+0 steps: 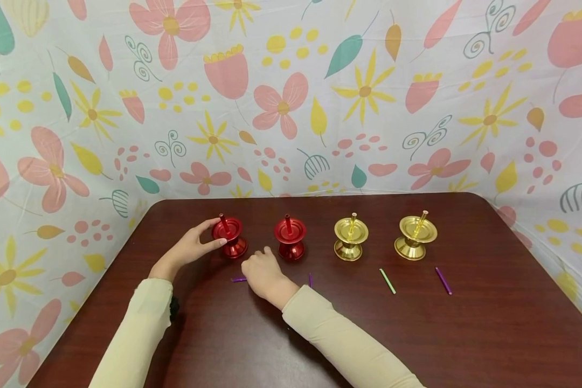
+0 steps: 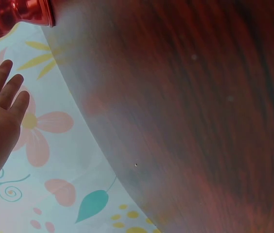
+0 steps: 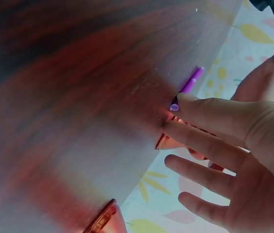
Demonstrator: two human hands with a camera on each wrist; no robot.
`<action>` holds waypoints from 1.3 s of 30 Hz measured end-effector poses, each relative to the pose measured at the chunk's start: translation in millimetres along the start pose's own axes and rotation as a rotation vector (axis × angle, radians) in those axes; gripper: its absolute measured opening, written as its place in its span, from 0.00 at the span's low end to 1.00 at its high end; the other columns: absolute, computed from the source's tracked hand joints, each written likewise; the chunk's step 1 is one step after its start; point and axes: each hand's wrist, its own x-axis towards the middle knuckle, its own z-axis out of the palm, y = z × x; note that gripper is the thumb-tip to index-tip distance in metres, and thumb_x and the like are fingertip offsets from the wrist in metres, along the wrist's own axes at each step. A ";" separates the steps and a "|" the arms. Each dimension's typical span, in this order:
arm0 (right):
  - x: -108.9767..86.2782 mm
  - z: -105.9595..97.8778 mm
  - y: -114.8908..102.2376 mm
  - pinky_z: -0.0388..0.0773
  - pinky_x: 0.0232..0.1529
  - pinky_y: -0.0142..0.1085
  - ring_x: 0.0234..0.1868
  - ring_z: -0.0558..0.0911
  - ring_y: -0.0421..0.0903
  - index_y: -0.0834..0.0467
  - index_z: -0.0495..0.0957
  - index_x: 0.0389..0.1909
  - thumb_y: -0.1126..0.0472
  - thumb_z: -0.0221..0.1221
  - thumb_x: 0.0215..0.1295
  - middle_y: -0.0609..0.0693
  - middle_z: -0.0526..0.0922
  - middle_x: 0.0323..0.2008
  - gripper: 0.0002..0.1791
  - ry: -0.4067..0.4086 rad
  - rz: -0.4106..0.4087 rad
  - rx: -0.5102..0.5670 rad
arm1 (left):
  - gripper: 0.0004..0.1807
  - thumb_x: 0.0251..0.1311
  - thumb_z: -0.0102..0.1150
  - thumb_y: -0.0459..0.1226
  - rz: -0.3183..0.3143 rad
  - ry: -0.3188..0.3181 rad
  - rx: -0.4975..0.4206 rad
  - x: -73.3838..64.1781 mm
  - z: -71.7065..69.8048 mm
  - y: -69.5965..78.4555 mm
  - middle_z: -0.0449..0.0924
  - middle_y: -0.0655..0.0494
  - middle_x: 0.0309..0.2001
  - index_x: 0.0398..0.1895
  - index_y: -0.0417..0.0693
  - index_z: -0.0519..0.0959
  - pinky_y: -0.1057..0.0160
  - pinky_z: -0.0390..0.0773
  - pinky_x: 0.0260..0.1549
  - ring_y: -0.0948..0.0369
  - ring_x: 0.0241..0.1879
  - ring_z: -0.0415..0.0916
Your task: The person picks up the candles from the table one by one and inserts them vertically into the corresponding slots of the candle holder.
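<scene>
At the left of the head view, my left hand (image 1: 190,248) holds the dish rim of a red metal candle holder (image 1: 235,247) between thumb and forefinger. Its other fingers stretch out straight in the left wrist view, where part of the red holder's base (image 2: 35,12) shows. My right hand (image 1: 265,275) is low over the table by a thin purple candle (image 1: 238,279). In the right wrist view the thumb tip meets or nearly meets that purple candle (image 3: 190,85), while the other fingers extend apart from it. A second red candle holder (image 1: 291,249) stands just beyond the right hand.
Two gold candle holders (image 1: 348,250) (image 1: 410,248) stand to the right in the same row. In front of them lie a light green candle (image 1: 387,281) and a purple candle (image 1: 443,281). Another purple stick (image 1: 311,279) is partly behind the right sleeve. Flowered cloth (image 1: 281,108) hangs behind the table.
</scene>
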 end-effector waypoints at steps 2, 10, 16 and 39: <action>0.1 -0.1 -1.0 0.66 0.42 0.39 0.34 0.77 0.42 0.47 0.84 0.29 0.62 0.59 0.62 0.43 0.84 0.30 0.08 0.004 -0.017 -0.012 | 0.41 0.59 0.64 0.49 -0.007 -0.002 -0.004 -0.3 0.2 -0.2 0.61 0.40 0.69 0.72 0.45 0.59 0.36 0.55 0.63 0.41 0.70 0.53; -1.4 2.4 -3.2 0.68 0.53 0.41 0.43 0.77 0.44 0.46 0.86 0.31 0.61 0.59 0.63 0.42 0.84 0.38 0.08 0.037 -0.078 -0.074 | 0.41 0.59 0.64 0.49 -0.019 -0.003 -0.032 -1.1 0.0 -1.6 0.62 0.41 0.69 0.72 0.47 0.59 0.35 0.53 0.64 0.42 0.70 0.53; -2.9 3.2 -4.1 0.65 0.63 0.47 0.56 0.75 0.47 0.46 0.87 0.33 0.61 0.60 0.62 0.45 0.81 0.48 0.08 0.057 -0.104 -0.082 | 0.40 0.60 0.64 0.46 0.003 0.000 -0.045 -2.1 -0.2 0.0 0.62 0.40 0.69 0.72 0.44 0.59 0.35 0.53 0.63 0.41 0.70 0.53; 6.4 -19.5 30.5 0.71 0.48 0.39 0.44 0.77 0.45 0.55 0.81 0.37 0.59 0.61 0.64 0.47 0.80 0.40 0.04 0.308 -0.078 0.200 | 0.39 0.60 0.65 0.43 0.047 0.010 -0.055 0.8 1.5 -3.7 0.64 0.39 0.67 0.71 0.43 0.60 0.39 0.58 0.63 0.42 0.68 0.56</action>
